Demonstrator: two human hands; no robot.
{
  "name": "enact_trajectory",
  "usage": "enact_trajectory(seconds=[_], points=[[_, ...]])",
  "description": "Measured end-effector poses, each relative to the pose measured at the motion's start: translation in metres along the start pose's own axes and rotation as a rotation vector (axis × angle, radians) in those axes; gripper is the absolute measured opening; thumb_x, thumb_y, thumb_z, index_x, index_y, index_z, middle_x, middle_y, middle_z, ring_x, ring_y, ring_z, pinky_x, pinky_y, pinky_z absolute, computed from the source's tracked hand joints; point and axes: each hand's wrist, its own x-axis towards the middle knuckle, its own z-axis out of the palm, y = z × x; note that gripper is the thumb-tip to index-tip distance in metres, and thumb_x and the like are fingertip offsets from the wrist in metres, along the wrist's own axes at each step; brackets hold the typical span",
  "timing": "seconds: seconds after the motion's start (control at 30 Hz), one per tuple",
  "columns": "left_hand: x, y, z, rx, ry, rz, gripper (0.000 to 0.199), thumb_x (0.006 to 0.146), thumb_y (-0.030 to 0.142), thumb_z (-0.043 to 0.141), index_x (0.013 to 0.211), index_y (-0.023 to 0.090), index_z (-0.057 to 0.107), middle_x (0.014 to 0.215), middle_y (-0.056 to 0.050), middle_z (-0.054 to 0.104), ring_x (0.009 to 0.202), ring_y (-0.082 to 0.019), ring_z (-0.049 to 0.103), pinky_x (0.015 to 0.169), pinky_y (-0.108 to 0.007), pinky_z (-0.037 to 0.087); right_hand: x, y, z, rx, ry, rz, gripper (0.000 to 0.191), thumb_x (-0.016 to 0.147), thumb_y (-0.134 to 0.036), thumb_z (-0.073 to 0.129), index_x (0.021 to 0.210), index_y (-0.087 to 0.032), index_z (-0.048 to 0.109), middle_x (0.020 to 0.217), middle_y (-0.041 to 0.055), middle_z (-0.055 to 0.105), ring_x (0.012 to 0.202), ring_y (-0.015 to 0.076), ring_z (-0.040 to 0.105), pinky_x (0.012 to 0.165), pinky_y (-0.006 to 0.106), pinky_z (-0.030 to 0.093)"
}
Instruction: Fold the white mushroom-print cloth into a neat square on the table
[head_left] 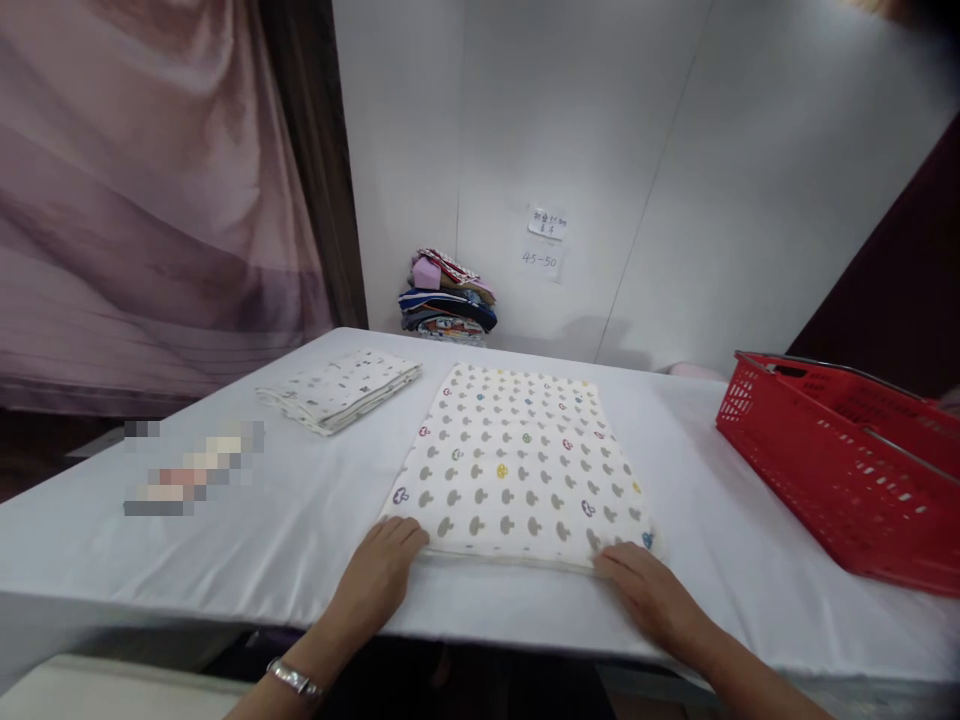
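Left hand (377,574) and right hand (654,592) on mushroom-print cloth (517,455), fingers (409,532) together (pinch unclear)

Head view, forward-down across table (690,480).

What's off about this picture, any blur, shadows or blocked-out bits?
In the head view, mosaic blocks cover a patch at the left of the table; in that head view, the top right corner is dark and blurred, and a faint shadow falls on the wall.
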Motion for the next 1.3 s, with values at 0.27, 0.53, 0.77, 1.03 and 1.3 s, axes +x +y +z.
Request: enact_trajectory(seconds=[0.27, 0.53, 0.77, 1.03, 1.3], points=[[0.011, -0.002, -0.029, -0.396, -0.138, -0.125, 0.028, 0.073, 0.012, 0.046, 0.094, 0.023, 0.061, 0.097, -0.001, 0.063, 0.090, -0.017, 0.058, 0.082, -0.031, 0.047, 0.030, 0.003, -0.026, 0.359, -0.093, 0.236, 0.031, 0.086, -0.027, 0.045, 0.113, -0.023, 0.061, 0.116, 0.0094, 0.060, 0.107, 0.0227, 0.056, 0.093, 0.040, 0.047], [0.100, -0.012, -0.002, -0.093, 0.002, -0.130, 0.047, 0.087, 0.046, 0.044, 0.124, 0.018, 0.053, 0.142, -0.011, 0.041, 0.133, -0.028, 0.030, 0.109, -0.047, 0.024, 0.141, 0.023, 0.010, 0.166, -0.090, 0.365, 0.055, 0.091, -0.042, 0.034, 0.139, -0.016, 0.037, 0.148, 0.0101, 0.028, 0.137, 0.0236, 0.022, 0.110, 0.044, 0.025], [0.110, -0.039, 0.036, 0.027, -0.148, -0.299, 0.063, 0.088, 0.055, 0.031, 0.137, 0.016, 0.039, 0.148, -0.011, 0.028, 0.138, -0.027, 0.018, 0.109, -0.049, 0.021, 0.199, 0.074, 0.045, -0.019, -0.219, 0.534, 0.066, 0.091, -0.052, 0.025, 0.143, -0.010, 0.026, 0.152, 0.0124, 0.016, 0.140, 0.0261, 0.009, 0.111, 0.050, 0.010], [0.115, -0.042, 0.033, 0.013, -0.216, -0.343, 0.061, 0.088, 0.056, 0.032, 0.136, 0.020, 0.041, 0.148, -0.009, 0.029, 0.138, -0.028, 0.020, 0.108, -0.054, 0.018, 0.181, 0.111, 0.075, -0.078, -0.196, 0.575, 0.068, 0.090, -0.057, 0.022, 0.142, -0.015, 0.031, 0.150, 0.0114, 0.022, 0.139, 0.0281, 0.014, 0.109, 0.053, 0.012], [0.244, -0.061, 0.048, 0.051, -0.113, -0.203, 0.059, 0.089, 0.052, 0.032, 0.135, 0.016, 0.041, 0.149, -0.010, 0.026, 0.139, -0.027, 0.015, 0.112, -0.048, 0.013, 0.177, 0.110, 0.080, -0.094, -0.160, 0.563, 0.067, 0.090, -0.060, 0.019, 0.143, -0.020, 0.031, 0.151, 0.0071, 0.020, 0.139, 0.0273, 0.014, 0.110, 0.052, 0.015]])
